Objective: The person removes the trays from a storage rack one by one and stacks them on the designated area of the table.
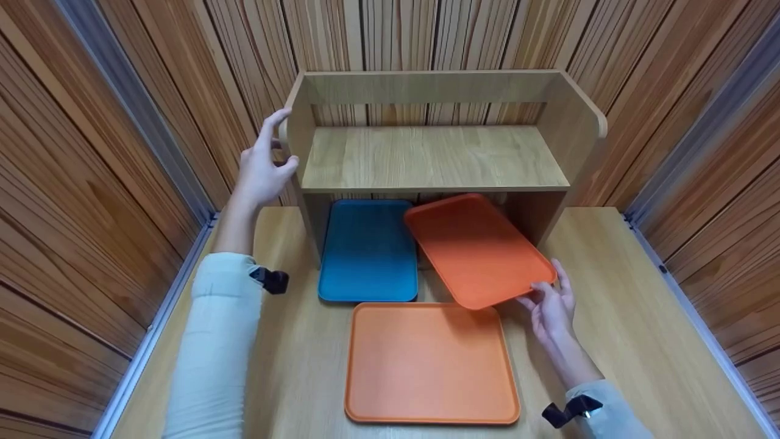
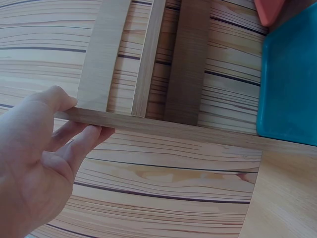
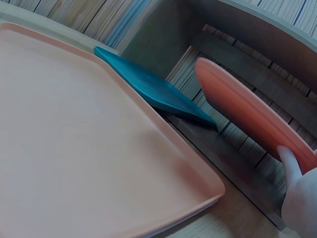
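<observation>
My right hand (image 1: pixel 553 311) pinches the near right corner of a red-orange tray (image 1: pixel 478 250). That tray is raised and slanted, its far end under the shelf board. In the right wrist view the same red-orange tray (image 3: pixel 252 114) shows from the side, with a finger at its underside. At the wooden shelf unit (image 1: pixel 436 158), my left hand (image 1: pixel 262 167) grips the left side panel's edge. The left wrist view has the thumb of that hand (image 2: pixel 44 148) on one face of the panel (image 2: pixel 173 130) and fingers on the other.
A blue tray (image 1: pixel 368 256) lies in the left part of the lower compartment, its near end sticking out. In front lies a light orange tray (image 1: pixel 432 366) on the wooden table (image 1: pixel 298 372). Wood-panelled walls (image 1: pixel 79 183) enclose the table at the back and sides.
</observation>
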Available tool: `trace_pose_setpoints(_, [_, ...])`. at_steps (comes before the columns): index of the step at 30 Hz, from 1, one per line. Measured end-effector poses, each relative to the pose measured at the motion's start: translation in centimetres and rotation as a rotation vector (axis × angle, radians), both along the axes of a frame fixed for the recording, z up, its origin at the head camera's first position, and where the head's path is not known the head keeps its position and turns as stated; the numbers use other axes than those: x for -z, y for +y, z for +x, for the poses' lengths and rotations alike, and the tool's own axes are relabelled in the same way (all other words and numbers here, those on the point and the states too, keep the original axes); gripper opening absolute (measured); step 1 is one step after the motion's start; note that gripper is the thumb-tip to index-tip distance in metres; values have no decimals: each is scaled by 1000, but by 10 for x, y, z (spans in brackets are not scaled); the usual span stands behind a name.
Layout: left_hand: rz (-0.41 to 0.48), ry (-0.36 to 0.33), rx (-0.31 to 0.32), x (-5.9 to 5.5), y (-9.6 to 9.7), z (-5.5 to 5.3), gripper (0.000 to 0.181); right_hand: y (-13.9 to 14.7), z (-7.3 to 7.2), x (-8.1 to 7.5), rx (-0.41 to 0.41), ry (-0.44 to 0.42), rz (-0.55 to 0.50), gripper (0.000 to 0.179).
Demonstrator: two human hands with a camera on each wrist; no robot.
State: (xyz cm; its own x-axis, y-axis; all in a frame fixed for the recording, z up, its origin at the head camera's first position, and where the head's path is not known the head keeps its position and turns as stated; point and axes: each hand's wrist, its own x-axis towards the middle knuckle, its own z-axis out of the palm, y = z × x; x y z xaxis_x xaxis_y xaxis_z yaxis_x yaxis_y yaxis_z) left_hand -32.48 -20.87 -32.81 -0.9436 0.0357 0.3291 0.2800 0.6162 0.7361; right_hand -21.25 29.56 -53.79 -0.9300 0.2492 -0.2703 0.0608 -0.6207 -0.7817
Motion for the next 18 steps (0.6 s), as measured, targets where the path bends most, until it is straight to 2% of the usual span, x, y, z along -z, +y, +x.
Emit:
trace_pose_setpoints(11, [-17, 27, 13, 0, -1, 1, 77, 6, -3, 0, -46, 85, -69, 84])
trace_pose_setpoints(18, [-7, 22, 15, -1, -1, 2, 78, 11, -7, 0, -95, 95, -45, 82])
